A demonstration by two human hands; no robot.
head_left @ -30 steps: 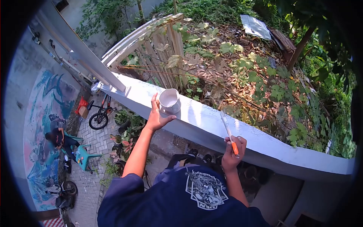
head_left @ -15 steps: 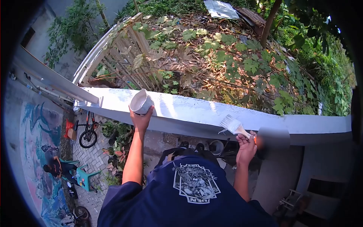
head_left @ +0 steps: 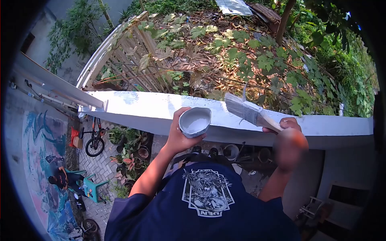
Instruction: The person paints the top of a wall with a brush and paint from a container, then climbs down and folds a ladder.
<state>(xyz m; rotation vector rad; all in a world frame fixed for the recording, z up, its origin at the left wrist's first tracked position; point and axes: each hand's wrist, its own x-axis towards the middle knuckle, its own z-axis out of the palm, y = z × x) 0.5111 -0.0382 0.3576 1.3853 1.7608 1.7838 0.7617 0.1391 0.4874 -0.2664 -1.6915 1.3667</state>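
Observation:
My left hand (head_left: pixel 177 134) is wrapped round a rough-edged cup (head_left: pixel 195 112), its mouth turned up toward me and pale white paint inside. In my right hand (head_left: pixel 288 146), partly smeared by a blurred patch, is the handle of a wide paintbrush (head_left: pixel 246 110). Its bristles are coated in greyish-white paint, point left and overlap the wall top in this view. A few stray bristles stick out from the sides. Below both hands runs the white-painted top of a low wall (head_left: pixel 148 105).
Beyond the wall lie leafy vines (head_left: pixel 265 62), dry leaves and a leaning slatted fence (head_left: pixel 140 60). Down on the left are a small bicycle (head_left: pixel 95 140), potted plants (head_left: pixel 126 146), a green plastic table (head_left: pixel 93 189) and a seated person (head_left: pixel 64 178).
My left hand has brought the cup right and nearer me, tipping its mouth into view. My right hand has raised the paintbrush, which now looks larger and closer.

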